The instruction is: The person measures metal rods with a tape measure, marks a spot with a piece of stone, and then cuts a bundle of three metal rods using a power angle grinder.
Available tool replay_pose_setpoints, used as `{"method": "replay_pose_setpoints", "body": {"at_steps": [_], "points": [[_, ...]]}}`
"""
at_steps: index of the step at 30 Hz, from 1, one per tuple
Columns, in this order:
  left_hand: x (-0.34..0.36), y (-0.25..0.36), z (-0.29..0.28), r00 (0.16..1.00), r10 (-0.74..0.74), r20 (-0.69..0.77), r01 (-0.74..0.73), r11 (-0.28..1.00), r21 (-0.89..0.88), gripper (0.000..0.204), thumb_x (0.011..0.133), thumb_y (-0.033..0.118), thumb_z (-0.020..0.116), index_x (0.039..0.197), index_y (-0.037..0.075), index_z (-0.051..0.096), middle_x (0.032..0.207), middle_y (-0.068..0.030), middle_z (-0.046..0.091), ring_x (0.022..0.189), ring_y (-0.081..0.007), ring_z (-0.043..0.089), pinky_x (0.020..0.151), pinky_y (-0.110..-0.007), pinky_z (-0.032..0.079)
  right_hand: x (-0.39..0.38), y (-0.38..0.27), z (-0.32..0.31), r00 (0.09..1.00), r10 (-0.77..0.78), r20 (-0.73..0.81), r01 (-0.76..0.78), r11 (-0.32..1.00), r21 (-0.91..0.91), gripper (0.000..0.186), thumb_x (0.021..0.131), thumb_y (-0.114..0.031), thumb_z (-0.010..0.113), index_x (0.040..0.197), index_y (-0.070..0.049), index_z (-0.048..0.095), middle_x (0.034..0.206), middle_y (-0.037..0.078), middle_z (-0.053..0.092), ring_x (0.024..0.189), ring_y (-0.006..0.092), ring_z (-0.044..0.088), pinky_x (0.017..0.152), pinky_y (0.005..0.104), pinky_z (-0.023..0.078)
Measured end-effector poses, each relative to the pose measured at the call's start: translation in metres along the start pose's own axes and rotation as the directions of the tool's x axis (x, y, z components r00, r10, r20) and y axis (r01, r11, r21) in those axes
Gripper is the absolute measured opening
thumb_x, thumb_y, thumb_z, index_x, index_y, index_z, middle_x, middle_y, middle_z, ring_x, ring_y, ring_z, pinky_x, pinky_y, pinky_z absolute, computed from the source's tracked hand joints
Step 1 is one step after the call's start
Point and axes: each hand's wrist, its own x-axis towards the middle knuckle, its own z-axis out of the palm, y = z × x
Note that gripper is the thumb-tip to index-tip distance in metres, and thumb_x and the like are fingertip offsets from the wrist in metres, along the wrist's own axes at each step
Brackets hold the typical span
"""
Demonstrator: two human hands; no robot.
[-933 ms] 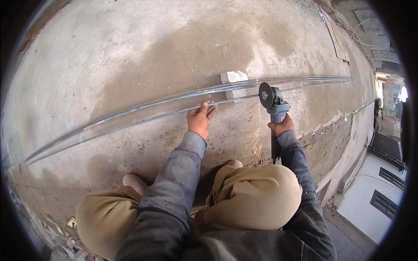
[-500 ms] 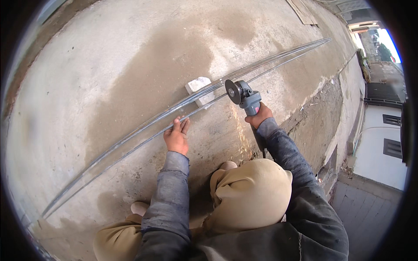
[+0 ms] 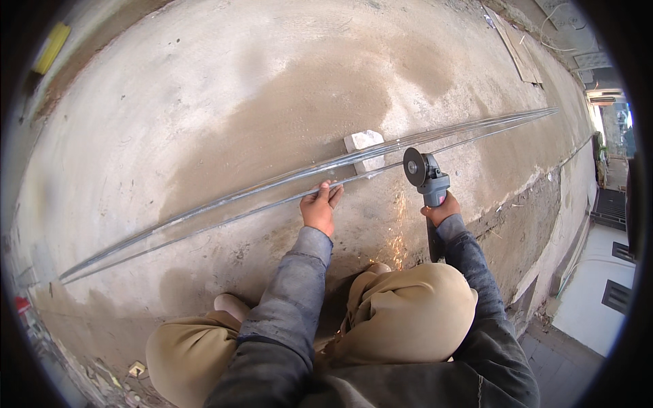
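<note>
My right hand is wrapped round the grey body of an angle grinder. The grinder's dark disc overlaps the nearer metal rod in the picture; whether it touches the rod I cannot tell. Orange sparks scatter below, toward my shoe. My left hand pinches that thin grey metal rod between thumb and fingers, left of the disc. Just beyond lies a bundle of similar rods, running from lower left to upper right. A whitish block sits under the rods, between my hands.
Stained concrete ground spreads round the rods. My bent knees are close below the grinder. A flat board lies at the upper right. Rough, broken ground borders the right side, with a white wall past it.
The view has shifted, so everything sits farther right and mostly lower. Against the block, the grinder's disc has drawn slightly toward me. Sparks show in both frames; my left hand keeps its pinch.
</note>
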Motion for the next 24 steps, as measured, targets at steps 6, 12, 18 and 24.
{"method": "replay_pose_setpoints", "body": {"at_steps": [6,12,18,24], "points": [[0.001,-0.002,0.0,0.999,0.023,0.026,-0.022,0.999,-0.029,0.017,0.087,0.005,0.048,0.096,-0.01,0.049,0.095,-0.0157,0.055,0.082,-0.0247,0.059,0.077,-0.034,0.054,0.006,-0.005,-0.005,0.999,-0.041,-0.018,0.04,0.998,-0.047,0.05,0.05,-0.023,0.071,0.093,-0.001,0.055,0.087,0.017,0.062,0.084,0.0311,0.06,0.075,0.0364,0.047],[-0.001,-0.004,0.003,1.0,0.005,0.015,-0.004,0.999,-0.048,0.017,0.087,0.005,0.048,0.095,-0.01,0.05,0.093,-0.0154,0.056,0.081,-0.0226,0.059,0.076,-0.033,0.055,0.005,0.007,-0.004,0.998,-0.057,0.017,0.058,0.998,-0.04,0.053,0.05,-0.021,0.072,0.095,-0.001,0.055,0.09,0.016,0.062,0.086,0.0298,0.06,0.076,0.0357,0.047],[0.003,-0.003,0.0,1.0,0.012,0.006,-0.012,0.999,-0.042,0.02,0.087,0.005,0.048,0.097,-0.012,0.051,0.093,-0.0158,0.056,0.079,-0.0214,0.059,0.076,-0.031,0.055,0.009,0.005,-0.002,0.998,-0.056,0.007,0.056,0.998,-0.011,0.052,0.05,-0.021,0.072,0.095,-0.001,0.055,0.09,0.015,0.062,0.084,0.0288,0.06,0.075,0.035,0.047],[-0.002,-0.001,0.003,1.0,0.005,0.015,-0.005,1.0,-0.009,0.02,0.087,0.006,0.048,0.096,-0.012,0.05,0.096,-0.0159,0.054,0.081,-0.0229,0.059,0.077,-0.032,0.055,0.001,-0.002,-0.003,0.998,-0.07,-0.007,0.07,0.997,-0.013,0.051,0.051,-0.019,0.072,0.095,0.0,0.055,0.088,0.015,0.062,0.082,0.0275,0.061,0.074,0.0349,0.047]]}}
